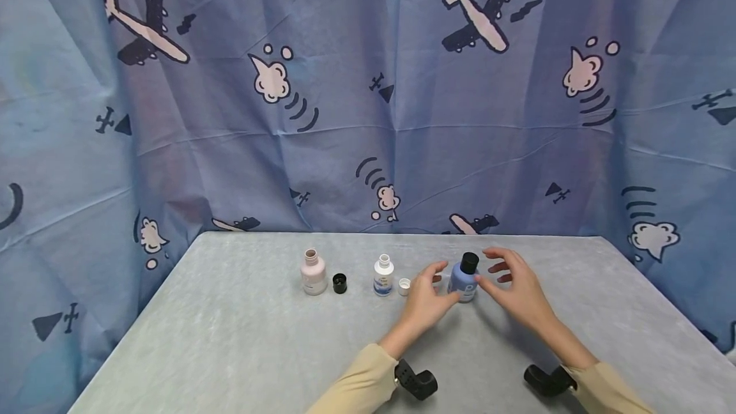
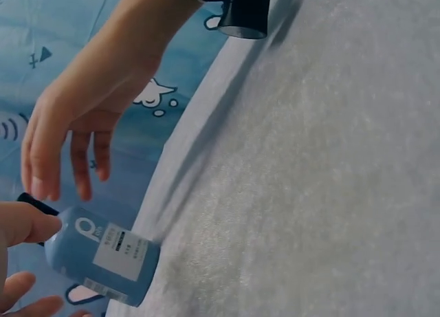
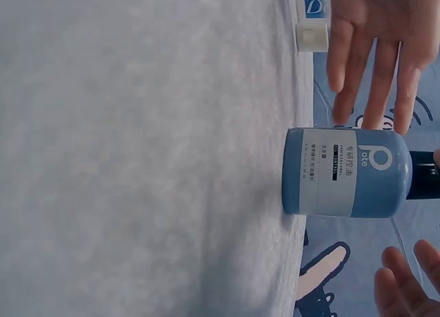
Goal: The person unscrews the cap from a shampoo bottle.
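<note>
A blue bottle (image 1: pixel 462 283) with a black cap (image 1: pixel 469 262) stands upright on the table between the two hands. Its white label (image 3: pixel 330 171) faces the right wrist camera. On its left side, my left hand (image 1: pixel 427 299) is spread with loosely straight fingers; whether the fingertips touch the bottle I cannot tell. My right hand (image 1: pixel 520 292) is on the other side, its thumb close to the bottle's shoulder and its fingers held apart from the cap. In the left wrist view, the left thumb (image 2: pixel 31 223) overlaps the bottle's upper part.
Left of the hands stand an uncapped white bottle (image 1: pixel 383 276) with a white cap (image 1: pixel 404 286) beside it, and an uncapped pale pink bottle (image 1: pixel 313 275) with a black cap (image 1: pixel 340 283) beside it. A patterned blue curtain (image 1: pixel 356 94) hangs behind the grey table (image 1: pixel 230 337).
</note>
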Motion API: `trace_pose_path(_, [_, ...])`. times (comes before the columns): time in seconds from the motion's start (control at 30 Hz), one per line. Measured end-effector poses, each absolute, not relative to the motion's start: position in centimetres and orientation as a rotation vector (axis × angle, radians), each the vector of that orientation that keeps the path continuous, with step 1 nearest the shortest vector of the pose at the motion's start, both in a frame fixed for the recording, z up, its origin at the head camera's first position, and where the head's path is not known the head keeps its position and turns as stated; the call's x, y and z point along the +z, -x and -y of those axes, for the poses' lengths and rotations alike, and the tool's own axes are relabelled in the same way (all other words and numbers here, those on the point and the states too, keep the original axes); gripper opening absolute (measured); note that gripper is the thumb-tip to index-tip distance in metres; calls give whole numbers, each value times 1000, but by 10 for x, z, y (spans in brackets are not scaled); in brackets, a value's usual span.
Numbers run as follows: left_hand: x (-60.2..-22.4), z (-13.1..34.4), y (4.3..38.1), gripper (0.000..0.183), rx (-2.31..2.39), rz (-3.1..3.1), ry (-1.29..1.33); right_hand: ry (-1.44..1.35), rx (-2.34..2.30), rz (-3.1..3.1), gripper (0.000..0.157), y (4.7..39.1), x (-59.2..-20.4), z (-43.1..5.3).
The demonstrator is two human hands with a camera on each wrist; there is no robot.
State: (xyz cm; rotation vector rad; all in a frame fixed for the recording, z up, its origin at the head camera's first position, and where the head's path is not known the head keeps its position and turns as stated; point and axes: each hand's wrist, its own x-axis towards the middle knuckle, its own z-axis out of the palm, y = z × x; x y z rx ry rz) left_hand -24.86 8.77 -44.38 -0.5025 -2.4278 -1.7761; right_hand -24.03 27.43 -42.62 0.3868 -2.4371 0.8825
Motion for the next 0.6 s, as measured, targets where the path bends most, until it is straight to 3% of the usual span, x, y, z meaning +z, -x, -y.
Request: trace_pose_path(0.6, [-451,-106,264,64,-1687,2480,533,-415,1003,2457,57,247,-425,-266])
